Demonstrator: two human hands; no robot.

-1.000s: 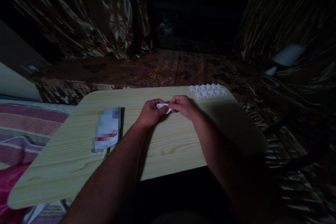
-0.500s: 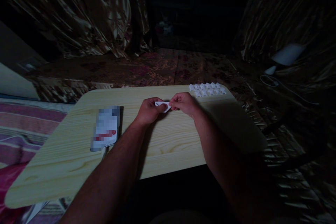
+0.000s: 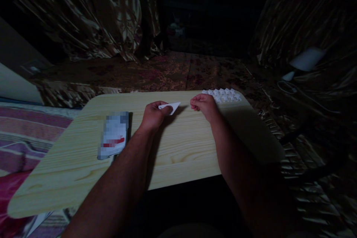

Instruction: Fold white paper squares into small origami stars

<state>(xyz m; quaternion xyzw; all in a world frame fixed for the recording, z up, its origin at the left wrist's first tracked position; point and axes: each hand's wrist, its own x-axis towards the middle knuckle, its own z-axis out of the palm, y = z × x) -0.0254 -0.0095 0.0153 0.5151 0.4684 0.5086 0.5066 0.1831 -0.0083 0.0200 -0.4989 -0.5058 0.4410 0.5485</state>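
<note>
In my left hand (image 3: 154,116) a small piece of folded white paper (image 3: 174,108) is pinched under the thumb, its pointed end aimed to the right. My right hand (image 3: 205,105) hovers a short way to the right of the paper, apart from it. Its fingers are curled closed, and nothing shows in them. Just beyond that hand, two rows of small white folded-paper stars (image 3: 229,97) lie at the table's back right corner, partly covered by the hand.
The pale wooden table (image 3: 178,152) has rounded corners. A blurred pale object with a red band (image 3: 113,134) rests on its left side, near my left forearm. A white lamp (image 3: 308,59) with a cord stands at the right. Striped bedding (image 3: 36,126) lies to the left.
My right hand has let go of the paper and moved right and slightly back. My left hand, still holding the paper, has shifted a little left, and more of the pointed end shows.
</note>
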